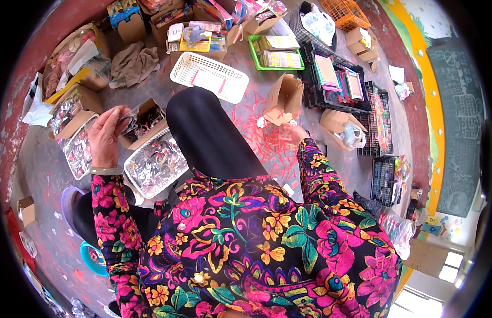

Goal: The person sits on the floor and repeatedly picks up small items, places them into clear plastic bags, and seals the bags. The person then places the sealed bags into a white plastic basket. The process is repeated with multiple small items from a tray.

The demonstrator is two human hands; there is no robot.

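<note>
Grey concrete floor (331,169) fills the view, with a red painted band along its far left and right edges, and the person sits over it in a flowered garment with a black cloth on the head.

The left hand (104,139) is raised at about 9 o'clock from the middle of the picture, its fingers closed around a small clear packet (124,123) with dark contents. Just below that hand, at 8 o'clock, lies a white tray (156,165) full of shiny wrapped packets, and an open cardboard box (145,124) with similar packets touches the tray at its upper side. More boxes with shiny packets (74,132) stand further left.

The right hand (294,132) is at about 2 o'clock from the middle. It touches the lower edge of a brown cardboard box (283,99) that stands tilted with its flaps open; I cannot tell if the fingers really grip it. Around this hand many small red sticks (267,140) are scattered on the floor.

Further out, at 12 o'clock, an empty white basket (209,77) lies flat, and a green basket (276,53) with yellow booklets is beyond it. At 1 to 3 o'clock black crates (336,87) hold coloured books. A crumpled brown cloth (132,64) lies at 11 o'clock.
</note>
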